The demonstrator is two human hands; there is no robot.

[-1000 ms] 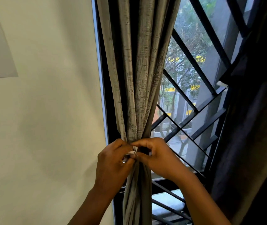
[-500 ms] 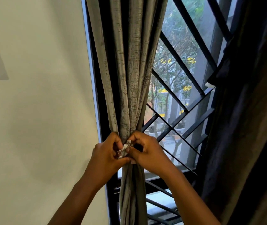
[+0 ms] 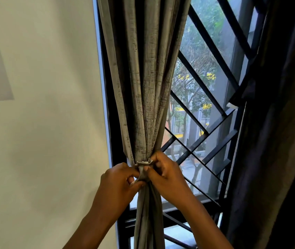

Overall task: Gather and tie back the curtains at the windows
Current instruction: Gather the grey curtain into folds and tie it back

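1. The left hand (image 3: 119, 186) is nearest, its fingers curled and pinching the lower end of the tie (image 3: 144, 168) against the front of the gathered curtain (image 3: 148, 105).
2. The right hand (image 3: 166, 174) sits just beside it on the other side of the bundle, fingers curled, thumb and forefinger pinching the tie's upper edge where it wraps the fabric.
3. The tie is a narrow strip of the same grey cloth, cinched round the curtain at its narrowest point, directly between the two hands. Whether it is knotted or only wrapped cannot be told; the fingers hide the join.
4. The curtain hangs bunched at the left edge of the window, beside the wall (image 3: 44, 123), fanning into pleats above the tie and falling in a tight rope below.
5. Behind it are the black diagonal bars of the grille (image 3: 206, 133), with trees and a street beyond the glass.
6. Risks, as I judge them: if either pinch lets go before the join is secure, the tie will slacken and the pleats spread back across the glass. A loose wrap could also slide down the smooth folds under the fabric's weight.
7. A second, dark curtain (image 3: 278, 141) at the right hangs ungathered, so the task looks about half done.
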